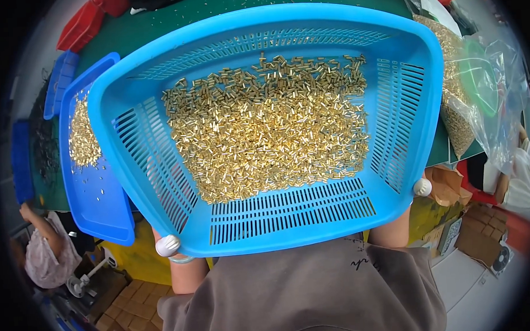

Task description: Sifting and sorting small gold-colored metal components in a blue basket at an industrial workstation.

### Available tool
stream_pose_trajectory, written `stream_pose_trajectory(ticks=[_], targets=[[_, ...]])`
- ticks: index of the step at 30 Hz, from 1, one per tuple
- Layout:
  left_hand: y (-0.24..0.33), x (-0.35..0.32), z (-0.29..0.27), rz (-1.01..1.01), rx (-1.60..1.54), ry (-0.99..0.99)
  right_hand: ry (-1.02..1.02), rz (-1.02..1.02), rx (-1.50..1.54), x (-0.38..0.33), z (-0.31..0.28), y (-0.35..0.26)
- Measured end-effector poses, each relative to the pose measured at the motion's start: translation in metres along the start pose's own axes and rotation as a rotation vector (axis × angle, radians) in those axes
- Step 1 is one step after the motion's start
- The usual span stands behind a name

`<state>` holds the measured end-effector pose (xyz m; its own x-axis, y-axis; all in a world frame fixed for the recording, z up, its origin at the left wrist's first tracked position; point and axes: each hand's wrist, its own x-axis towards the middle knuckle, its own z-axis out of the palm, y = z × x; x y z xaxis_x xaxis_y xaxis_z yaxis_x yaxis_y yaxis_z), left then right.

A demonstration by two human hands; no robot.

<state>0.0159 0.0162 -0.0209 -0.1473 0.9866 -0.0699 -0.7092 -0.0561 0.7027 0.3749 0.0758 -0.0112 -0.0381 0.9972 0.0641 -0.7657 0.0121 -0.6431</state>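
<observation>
The left hand [167, 245], with a white cover on its thumb, is closed on the rim of a light blue slotted basket [294, 13] at seven o'clock. The right hand [422, 187], with the same kind of thumb cover, is closed on the rim at four o'clock. The other fingers are hidden behind the basket. It is in the middle of the view, and lots of short, shiny gold metal pieces [270, 142] lie all over its bottom.

At nine o'clock, a darker blue tray [112, 214] has more gold pieces in it. Near three o'clock is a clear bag [459, 123] full of small tan bits. The green table [195, 13] shows at twelve o'clock. A red bin [80, 27] is at ten o'clock. Another person [49, 255] is at eight o'clock.
</observation>
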Motion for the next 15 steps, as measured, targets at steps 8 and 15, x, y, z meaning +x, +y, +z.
stream_pose_trajectory(ticks=[8, 15], targets=[[0.002, -0.001, 0.007, 0.035, 0.049, 0.101, 0.011, 0.142, -0.284, 0.002, 0.015, -0.009], [0.008, -0.012, -0.009, -0.004, 0.061, 0.072, 0.149, 0.53, -0.769, -0.015, 0.024, -0.027]])
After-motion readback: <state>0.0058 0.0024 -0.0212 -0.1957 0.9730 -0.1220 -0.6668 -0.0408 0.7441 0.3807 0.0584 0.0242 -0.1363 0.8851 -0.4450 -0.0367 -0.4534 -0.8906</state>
